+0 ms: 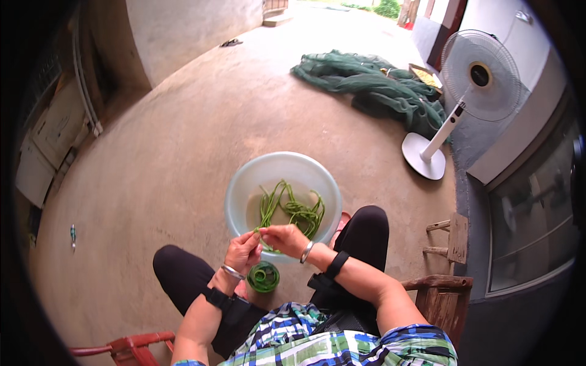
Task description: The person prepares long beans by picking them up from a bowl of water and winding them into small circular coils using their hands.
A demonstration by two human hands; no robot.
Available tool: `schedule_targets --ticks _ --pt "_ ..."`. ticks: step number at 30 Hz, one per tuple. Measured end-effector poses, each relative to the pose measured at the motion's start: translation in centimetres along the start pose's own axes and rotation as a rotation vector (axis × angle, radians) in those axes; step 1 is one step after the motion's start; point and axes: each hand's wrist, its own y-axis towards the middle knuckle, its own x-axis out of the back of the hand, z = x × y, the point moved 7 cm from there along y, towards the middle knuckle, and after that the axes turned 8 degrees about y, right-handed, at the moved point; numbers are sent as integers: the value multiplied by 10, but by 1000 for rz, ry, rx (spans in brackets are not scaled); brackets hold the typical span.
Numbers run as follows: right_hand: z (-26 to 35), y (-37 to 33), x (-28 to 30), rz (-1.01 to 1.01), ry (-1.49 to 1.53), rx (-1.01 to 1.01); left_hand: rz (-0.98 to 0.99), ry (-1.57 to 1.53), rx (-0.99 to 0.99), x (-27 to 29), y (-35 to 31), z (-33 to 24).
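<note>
My left hand (244, 249) and my right hand (285, 239) meet over the near rim of a pale, translucent plastic basin (235, 177). Both hands are closed, fingertips pinched together on a thin green stalk that looks like a long bean (257, 230). Inside the basin lies a loose tangle of long green beans (305, 213), some curling up its side. Just below my hands, between my feet, stands a round green see-through container (264, 277); what it holds is hard to make out. Each wrist wears a silver bangle and a black strap.
A white standing fan (434, 143) is at the right, beside a heap of dark green netting (366, 76) and a tray of yellowish bits (425, 76). A small wooden stool (456, 238) is by the right wall. Wooden chair parts (442, 305) flank me. Slippers (231, 43) lie far off.
</note>
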Motion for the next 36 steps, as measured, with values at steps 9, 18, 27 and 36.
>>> schedule_targets --ticks 9,18,27,36 --pt "11 -10 -7 243 -232 53 -230 505 -205 16 6 -5" --pt "22 2 24 134 -110 132 -94 855 -254 -2 -1 -7" --pt "-8 2 22 67 210 -145 199 372 83 -12 2 7" --pt "7 6 15 -7 -97 -55 141 -225 -58 -3 1 -9"
